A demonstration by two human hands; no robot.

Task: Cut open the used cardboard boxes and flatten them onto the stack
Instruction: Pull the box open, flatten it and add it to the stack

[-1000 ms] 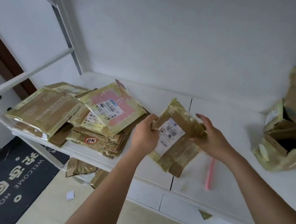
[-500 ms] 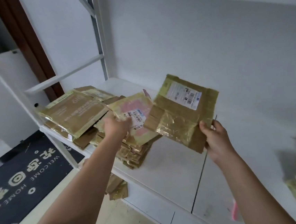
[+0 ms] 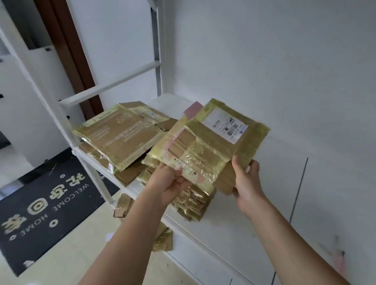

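Note:
A flattened cardboard box (image 3: 219, 139) with yellow tape and a white shipping label lies tilted over the stack of flattened boxes (image 3: 192, 201) on the white shelf (image 3: 247, 224). My right hand (image 3: 247, 180) grips its near right corner, thumb on top. My left hand (image 3: 171, 185) grips the near edge of the pink-printed flattened box (image 3: 184, 165) that tops the stack, just under the labelled one. A second pile of flattened boxes (image 3: 117, 135) sits to the left at the shelf's end.
Cardboard scraps (image 3: 163, 239) lie on the floor under the shelf edge. A black doormat (image 3: 39, 202) is on the floor to the left. A blurred pink object (image 3: 341, 263) lies on the shelf at lower right. White frame posts (image 3: 159, 41) rise behind the piles.
My right hand has carried the labelled flattened box left and down onto the stack. My left hand has moved to the top stack piece's near edge. The view has swung left.

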